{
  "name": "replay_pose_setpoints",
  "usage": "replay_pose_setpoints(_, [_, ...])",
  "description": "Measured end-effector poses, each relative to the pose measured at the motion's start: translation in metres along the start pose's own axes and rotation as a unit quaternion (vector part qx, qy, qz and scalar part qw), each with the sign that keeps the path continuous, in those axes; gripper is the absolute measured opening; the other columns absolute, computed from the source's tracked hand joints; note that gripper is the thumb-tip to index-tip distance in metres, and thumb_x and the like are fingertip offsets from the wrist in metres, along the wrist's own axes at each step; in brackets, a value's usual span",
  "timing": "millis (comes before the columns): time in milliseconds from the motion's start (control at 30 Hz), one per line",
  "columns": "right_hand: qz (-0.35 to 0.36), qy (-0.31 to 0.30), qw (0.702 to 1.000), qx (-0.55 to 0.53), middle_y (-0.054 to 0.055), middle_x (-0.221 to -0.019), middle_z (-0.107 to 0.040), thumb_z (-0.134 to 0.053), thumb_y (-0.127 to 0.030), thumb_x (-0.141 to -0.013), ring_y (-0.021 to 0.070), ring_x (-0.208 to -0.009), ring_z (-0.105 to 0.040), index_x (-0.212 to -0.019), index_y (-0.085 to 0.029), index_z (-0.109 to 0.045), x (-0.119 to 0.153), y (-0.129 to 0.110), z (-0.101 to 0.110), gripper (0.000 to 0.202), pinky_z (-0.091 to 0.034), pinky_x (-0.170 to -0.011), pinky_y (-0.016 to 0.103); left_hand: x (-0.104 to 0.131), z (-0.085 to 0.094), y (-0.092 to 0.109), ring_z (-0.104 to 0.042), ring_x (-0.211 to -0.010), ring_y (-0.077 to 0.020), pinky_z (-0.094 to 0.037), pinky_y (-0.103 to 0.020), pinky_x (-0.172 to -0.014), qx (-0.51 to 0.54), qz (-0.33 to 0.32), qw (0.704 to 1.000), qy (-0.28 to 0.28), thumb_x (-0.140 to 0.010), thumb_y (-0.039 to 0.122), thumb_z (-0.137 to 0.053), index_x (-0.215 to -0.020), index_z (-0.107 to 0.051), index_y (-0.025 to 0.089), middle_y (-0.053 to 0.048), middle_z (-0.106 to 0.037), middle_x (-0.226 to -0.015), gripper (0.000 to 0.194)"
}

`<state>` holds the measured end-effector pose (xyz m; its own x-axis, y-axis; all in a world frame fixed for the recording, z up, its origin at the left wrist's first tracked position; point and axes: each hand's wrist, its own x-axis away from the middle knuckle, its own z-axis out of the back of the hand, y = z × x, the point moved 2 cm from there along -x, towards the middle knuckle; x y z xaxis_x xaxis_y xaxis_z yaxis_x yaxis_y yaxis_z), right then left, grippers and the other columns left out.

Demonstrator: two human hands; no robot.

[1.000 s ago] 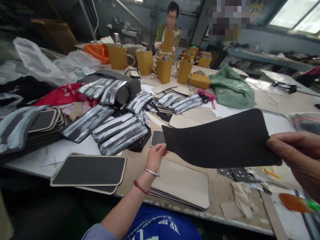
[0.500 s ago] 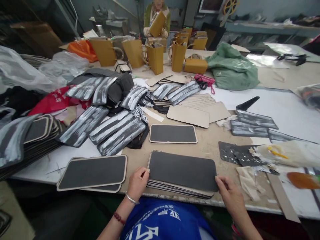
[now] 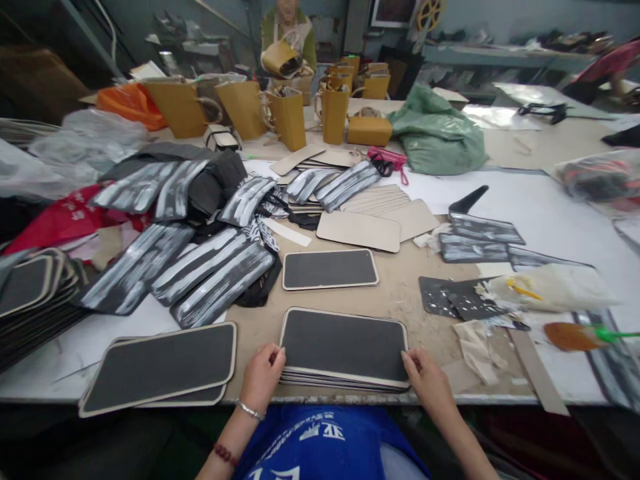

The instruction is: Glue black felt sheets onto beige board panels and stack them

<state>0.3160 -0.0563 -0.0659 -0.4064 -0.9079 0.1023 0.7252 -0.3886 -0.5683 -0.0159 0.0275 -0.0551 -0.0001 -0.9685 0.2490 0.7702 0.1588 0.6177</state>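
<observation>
Blue apron (image 3: pixel 320 443) is right up against the near side of the stack (image 3: pixel 343 383); the dark panel (image 3: pixel 345 343) lies flat on top of that stack, pale rim showing round it; left hand (image 3: pixel 263 375) is curled with thumb and fingers pinched nearly together on the panel's left edge; right hand (image 3: pixel 427 381) does the same on the right edge, just a small gap in the curl; both wrists come in low from the near side of the stack.

Two more boards (image 3: pixel 160 367) overlap just left of the stack; an orange brush (image 3: pixel 575 335) with a green handle is well off to its right; a lone board (image 3: pixel 330 269) sits just past the stack, not touching it; streaky white-painted strips (image 3: pixel 223 283) sprawl beyond it to the left; beige boards (image 3: pixel 359 231) fan out farther past it; then a green bag (image 3: pixel 435 137) beyond and to the right; mustard bags (image 3: pixel 287 120) stand way behind the stack, and past those a co-worker (image 3: pixel 306 40) holds another one.
</observation>
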Motion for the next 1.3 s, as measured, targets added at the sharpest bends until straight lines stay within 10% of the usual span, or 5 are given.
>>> replay_pose_setpoints(1300, [-0.044, -0.028, 0.995, 0.083, 0.003, -0.057, -0.048, -0.032, -0.046, -0.071, 0.0189, -0.057, -0.046, -0.058, -0.025, -0.035, -0.007, 0.004, -0.012, 0.024, -0.033, -0.056, 0.031, -0.002, 0.0, -0.004, -0.048, -0.052, -0.012, -0.035, -0.022, -0.054, 0.093, 0.094, 0.991, 0.001, -0.068, 0.038, -0.047, -0.051, -0.049, 0.019, 0.003, -0.051, -0.048, 0.025])
